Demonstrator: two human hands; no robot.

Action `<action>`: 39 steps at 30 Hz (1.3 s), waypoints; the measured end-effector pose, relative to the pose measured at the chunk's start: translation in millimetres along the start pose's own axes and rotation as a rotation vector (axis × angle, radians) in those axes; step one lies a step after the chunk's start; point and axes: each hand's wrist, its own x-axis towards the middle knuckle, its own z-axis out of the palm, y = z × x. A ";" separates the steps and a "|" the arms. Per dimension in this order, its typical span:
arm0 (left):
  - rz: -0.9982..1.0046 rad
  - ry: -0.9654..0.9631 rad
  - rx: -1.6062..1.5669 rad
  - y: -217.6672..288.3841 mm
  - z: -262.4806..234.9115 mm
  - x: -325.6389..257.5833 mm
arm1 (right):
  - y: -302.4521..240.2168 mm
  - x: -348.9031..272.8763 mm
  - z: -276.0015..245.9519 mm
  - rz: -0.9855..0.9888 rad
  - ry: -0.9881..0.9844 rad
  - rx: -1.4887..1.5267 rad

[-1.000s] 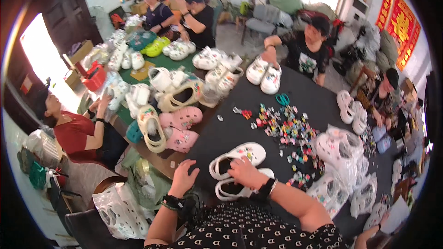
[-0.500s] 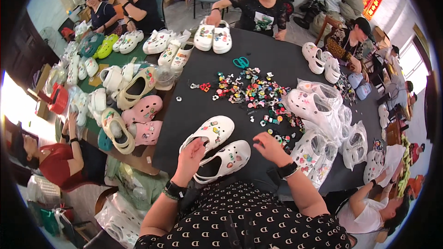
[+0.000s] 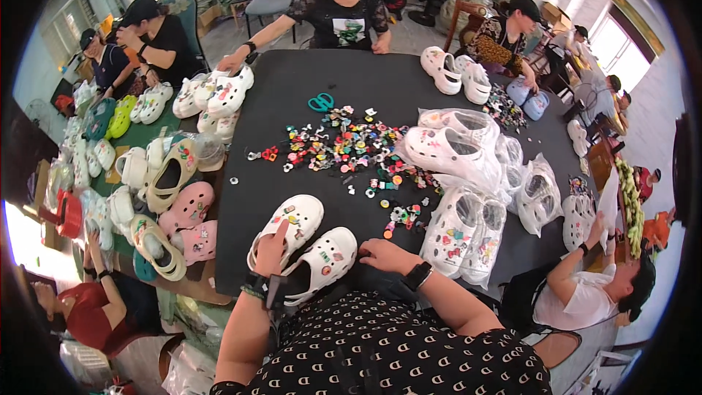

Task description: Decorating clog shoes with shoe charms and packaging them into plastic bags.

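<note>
- Black round table (image 3: 292,95): standing in a crowded workroom, several people sitting around it.
- Pair of white clogs (image 3: 303,241): lying side by side at the near table edge, small charms showing on their uppers.
- Left hand (image 3: 272,249): resting on the heel of the left clog, fingers curling loosely over it.
- Right hand (image 3: 386,254): lying on the tabletop just beside the right clog, gripping nothing.
- Heap of coloured charms (image 3: 344,143): spreading across the table centre.
- Bagged white clogs (image 3: 461,175): piling up at the right.
- Teal scissors (image 3: 320,102): lying beyond the charms.
</note>
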 end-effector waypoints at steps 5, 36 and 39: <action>0.347 0.020 0.058 -36.5 3.2 29.5 | 13.4 27.0 -28.8 0.003 0.188 -0.014; 0.245 0.062 0.214 -22.9 -1.0 27.2 | -52.8 142.9 -57.5 -0.050 -0.039 0.262; 0.202 0.064 0.246 -17.7 -0.2 21.7 | -67.0 147.8 -42.5 -0.051 -0.076 0.162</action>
